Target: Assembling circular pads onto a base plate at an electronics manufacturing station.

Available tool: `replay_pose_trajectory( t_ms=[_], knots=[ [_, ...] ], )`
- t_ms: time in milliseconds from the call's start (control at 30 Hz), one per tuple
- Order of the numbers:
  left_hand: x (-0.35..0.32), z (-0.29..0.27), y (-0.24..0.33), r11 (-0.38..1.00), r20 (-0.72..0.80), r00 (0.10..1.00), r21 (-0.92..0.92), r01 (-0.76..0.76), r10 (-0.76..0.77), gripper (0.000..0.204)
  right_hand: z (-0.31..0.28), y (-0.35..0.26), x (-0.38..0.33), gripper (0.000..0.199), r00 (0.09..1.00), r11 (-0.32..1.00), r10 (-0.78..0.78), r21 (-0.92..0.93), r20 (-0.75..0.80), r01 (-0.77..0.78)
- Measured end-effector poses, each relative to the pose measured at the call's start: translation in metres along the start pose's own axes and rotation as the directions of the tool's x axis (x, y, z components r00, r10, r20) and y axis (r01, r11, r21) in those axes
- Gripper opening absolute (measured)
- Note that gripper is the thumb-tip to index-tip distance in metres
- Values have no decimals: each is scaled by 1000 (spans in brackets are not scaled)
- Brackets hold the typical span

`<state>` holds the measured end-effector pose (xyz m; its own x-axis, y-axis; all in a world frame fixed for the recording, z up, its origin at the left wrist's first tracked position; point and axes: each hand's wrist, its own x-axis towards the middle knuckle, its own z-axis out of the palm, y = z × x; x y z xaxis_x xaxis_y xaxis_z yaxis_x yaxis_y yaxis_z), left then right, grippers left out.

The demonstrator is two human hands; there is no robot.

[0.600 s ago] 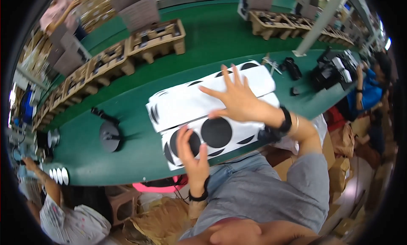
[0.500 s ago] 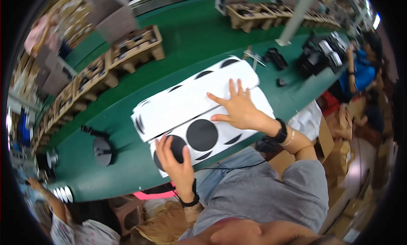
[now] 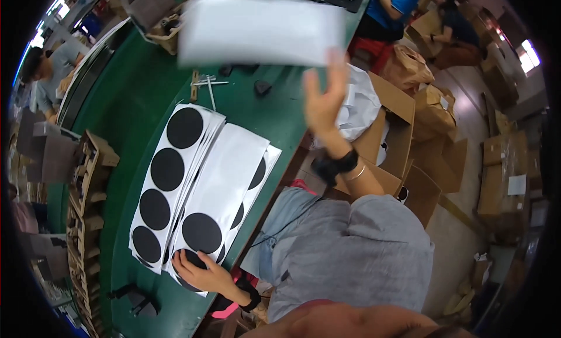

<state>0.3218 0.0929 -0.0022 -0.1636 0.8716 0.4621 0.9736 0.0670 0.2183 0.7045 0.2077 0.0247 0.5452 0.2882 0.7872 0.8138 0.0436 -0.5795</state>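
A white sheet (image 3: 261, 27) is held up in the air by the right hand (image 3: 323, 101), pinched along its lower right edge, well above the green surface (image 3: 134, 92). It comes out blurred, so it can't quite be told how many fingers are closed on it, but it's being gripped, not just touched. The left hand (image 3: 203, 275) is laid flat and open on the near end of the stacks of white sheets with black circles (image 3: 196, 192), pressing down on a black circle rather than grabbing anything.

The sheet looks light and thin, a bit floppy, probably slick on the face. It'd likely sag or flap if taken by one corner, so an edge pinch near the middle of a short side seems the safer hold, with the pile pinned down so the next sheet isn't dragged along.

Compared with half a second ago: the right hand was then spread flat on top of the pile, and now it's been lifted high with one sheet peeled off. The left hand has stayed put on the pile's near end. The view has also swung round a lot.
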Motion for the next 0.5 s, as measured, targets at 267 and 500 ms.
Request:
replay_pose_trajectory(
  t_ms=[267,500],
  knots=[
    [-5,0,-5,1000,-30,999,22,-22,23,34,-25,336,-124,51,828,629,504,-761,245,-157],
    [-13,-1,-16,1000,-39,999,7,20,-20,33,-7,416,-193,29,212,761,631,-648,746,17]
  ],
)
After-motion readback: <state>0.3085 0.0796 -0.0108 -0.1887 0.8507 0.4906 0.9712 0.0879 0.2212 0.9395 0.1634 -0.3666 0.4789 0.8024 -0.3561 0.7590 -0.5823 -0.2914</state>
